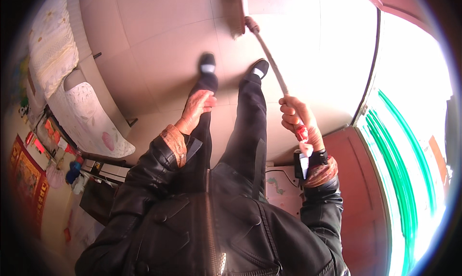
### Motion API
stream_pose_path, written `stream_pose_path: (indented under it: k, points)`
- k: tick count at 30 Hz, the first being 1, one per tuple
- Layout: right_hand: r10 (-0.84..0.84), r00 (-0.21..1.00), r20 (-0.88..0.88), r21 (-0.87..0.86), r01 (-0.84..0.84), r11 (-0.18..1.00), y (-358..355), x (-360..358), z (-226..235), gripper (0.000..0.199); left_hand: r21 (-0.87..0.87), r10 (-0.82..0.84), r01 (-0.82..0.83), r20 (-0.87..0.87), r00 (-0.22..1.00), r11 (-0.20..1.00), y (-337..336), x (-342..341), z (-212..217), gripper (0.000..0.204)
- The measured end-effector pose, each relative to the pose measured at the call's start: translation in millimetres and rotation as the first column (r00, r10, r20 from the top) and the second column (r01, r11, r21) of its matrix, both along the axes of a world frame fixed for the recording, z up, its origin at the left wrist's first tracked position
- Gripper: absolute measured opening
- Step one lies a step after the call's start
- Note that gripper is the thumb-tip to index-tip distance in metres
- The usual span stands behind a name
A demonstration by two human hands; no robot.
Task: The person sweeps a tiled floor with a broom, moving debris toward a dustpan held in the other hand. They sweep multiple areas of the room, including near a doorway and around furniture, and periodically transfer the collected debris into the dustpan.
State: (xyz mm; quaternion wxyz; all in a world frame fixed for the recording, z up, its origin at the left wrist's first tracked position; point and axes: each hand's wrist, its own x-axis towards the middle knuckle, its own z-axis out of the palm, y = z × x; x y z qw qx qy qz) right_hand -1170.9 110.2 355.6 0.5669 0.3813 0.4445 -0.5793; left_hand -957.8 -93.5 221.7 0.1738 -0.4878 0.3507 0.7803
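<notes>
In the head view, I see the broom point(264, 46) slanting from my right grip point(305, 115), clamped around its stick point(279, 77), toward the floor point(159, 50) ahead of the shoes point(262, 64). My left grip point(196, 108) holds nothing, its fingers loose. I judge the broom light, its stick stiff; the upper part is good to hold.

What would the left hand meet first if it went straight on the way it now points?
Probably the dark right trouser leg, though depth is unclear in this single view, so the left hand might pass above it.
</notes>
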Motion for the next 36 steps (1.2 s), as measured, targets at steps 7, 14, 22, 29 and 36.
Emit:
stream_pose_path:
  k: [7,14,22,29,36]
  points:
    - [0.147,0.987,0.067,-0.127,-0.137,0.982,-7.6,28.7,17.4,0.017,0.021,0.019,-0.018,-0.05,0.999,1.0,41.7,-19.8,12.1,0.024]
    - [0.162,0.88,0.446,-0.51,0.101,0.854,-142.5,30.6,-97.5,0.022,0.001,0.166,-0.166,-0.003,0.986,0.986,22.4,-16.6,5.2,0.025]
    - [-0.052,0.965,0.258,-0.781,0.24,0.577,-211.2,-44.5,-150.1,0.02,-0.058,0.095,-0.092,0.049,0.994,0.994,-34.3,-25.8,-4.9,0.029]
    - [-0.308,0.951,0.039,-0.441,0.293,0.848,-110.0,-32.0,-57.5,0.017,-0.07,0.098,-0.096,0.026,0.995,0.993,-69.2,-42.1,8.0,0.028]
    - [-0.145,0.987,0.066,-0.223,0.156,0.962,-94.8,37.7,-19.8,0.016,0.002,0.055,-0.055,-0.058,0.997,0.999,-69.8,-67.1,13.1,0.025]
